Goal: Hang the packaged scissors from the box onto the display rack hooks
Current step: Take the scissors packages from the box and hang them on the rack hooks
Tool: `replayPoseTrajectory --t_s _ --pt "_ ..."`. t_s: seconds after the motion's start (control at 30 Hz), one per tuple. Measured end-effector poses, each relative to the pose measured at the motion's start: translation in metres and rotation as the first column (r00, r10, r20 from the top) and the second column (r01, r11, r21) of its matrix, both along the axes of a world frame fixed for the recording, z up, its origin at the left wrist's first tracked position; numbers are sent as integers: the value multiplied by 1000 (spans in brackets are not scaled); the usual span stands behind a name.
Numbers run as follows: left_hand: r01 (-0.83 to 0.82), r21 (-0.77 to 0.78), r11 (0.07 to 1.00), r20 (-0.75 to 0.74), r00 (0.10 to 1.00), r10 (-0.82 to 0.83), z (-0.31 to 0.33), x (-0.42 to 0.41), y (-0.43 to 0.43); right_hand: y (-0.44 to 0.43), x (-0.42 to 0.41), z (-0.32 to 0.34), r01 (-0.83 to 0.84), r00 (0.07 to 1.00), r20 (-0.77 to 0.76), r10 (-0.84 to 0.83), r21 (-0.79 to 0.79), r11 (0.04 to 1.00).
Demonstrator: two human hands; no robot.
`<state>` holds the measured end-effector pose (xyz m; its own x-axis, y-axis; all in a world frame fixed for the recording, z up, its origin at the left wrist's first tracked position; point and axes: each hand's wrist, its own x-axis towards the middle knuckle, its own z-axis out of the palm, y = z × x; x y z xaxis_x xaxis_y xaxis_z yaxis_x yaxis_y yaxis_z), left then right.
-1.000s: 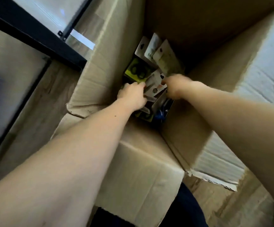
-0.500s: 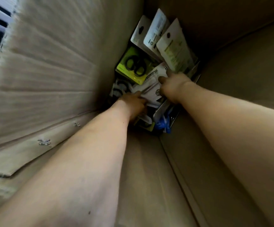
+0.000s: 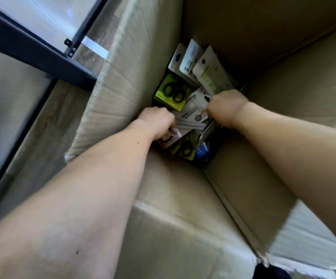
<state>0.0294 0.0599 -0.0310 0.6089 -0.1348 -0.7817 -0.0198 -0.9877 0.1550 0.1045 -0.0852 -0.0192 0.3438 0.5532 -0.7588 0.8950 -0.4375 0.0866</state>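
1. The place looks like a shop or its stockroom.
2. A tall cardboard box (image 3: 173, 228) stands open on the floor and holds a loose heap of packaged scissors (image 3: 171, 93), several of one kind, the way bulk stock is packed.
3. The white backing cards (image 3: 191, 61) have cut-out hang holes at the top, the sort made for retail pegs.
4. Just beside the box is a dark metal frame (image 3: 32, 53) fitted with ribbed translucent panels (image 3: 8, 101), above a wood-look floor (image 3: 48, 125).
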Motion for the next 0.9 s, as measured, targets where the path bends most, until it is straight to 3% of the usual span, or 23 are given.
replayPoseTrajectory --t_s 0.13,0.33,0.47,0.67,0.9 --pt "-297 -146 944 118 942 315 55 -8 3 -14 -3 52 218 976 -15 -217 93 972" --pt "-544 -473 693 255 668 699 152 -21 -4 -34 -3 142 395 916 -101 -388 381 836" --pt "-516 -613 598 322 528 786 252 -37 -5 -35 -22 234 598 792 -287 -540 544 588" --pt "-409 -712 570 415 410 812 423 -71 12 -39 -69 390 723 656 -512 -554 638 266" --pt "-290 -850 441 394 206 896 561 -112 23 -39 -107 516 712 612 -606 -508 702 21"
